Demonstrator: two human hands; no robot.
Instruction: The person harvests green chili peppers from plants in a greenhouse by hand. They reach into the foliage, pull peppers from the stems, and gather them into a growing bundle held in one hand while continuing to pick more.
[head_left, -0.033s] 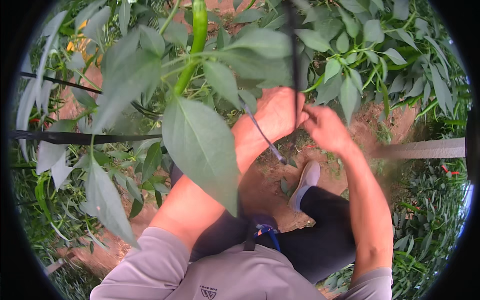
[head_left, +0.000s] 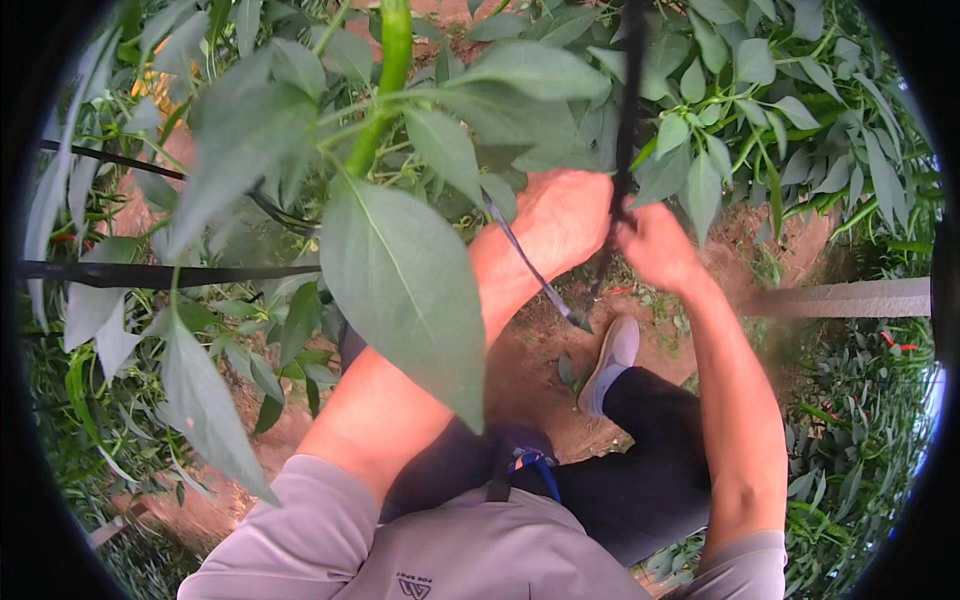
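Note:
A dark strap (head_left: 630,90) comes down from the top of the view to where my two hands meet. My right hand (head_left: 658,245) is closed, its curled fingers pinching the strap. My left hand (head_left: 562,212) is closed at the strap's other side, knuckles up, fingertips mostly hidden beneath it. A thin loose strap end (head_left: 535,268) slants down in front of my left wrist. Close to the camera, a large pepper leaf (head_left: 400,290) covers part of my left forearm. Above it hangs a long green chilli pepper (head_left: 393,60).
Pepper plants (head_left: 760,110) crowd both sides. Dark straps (head_left: 180,273) stretch across at the left. A pale post (head_left: 845,298) juts in from the right. Below my hands are bare soil (head_left: 535,375) and my shoe (head_left: 618,345).
The upper part of the dark strap has shifted to the right. My right hand has moved slightly right, its fingers now more curled. My left hand has barely moved.

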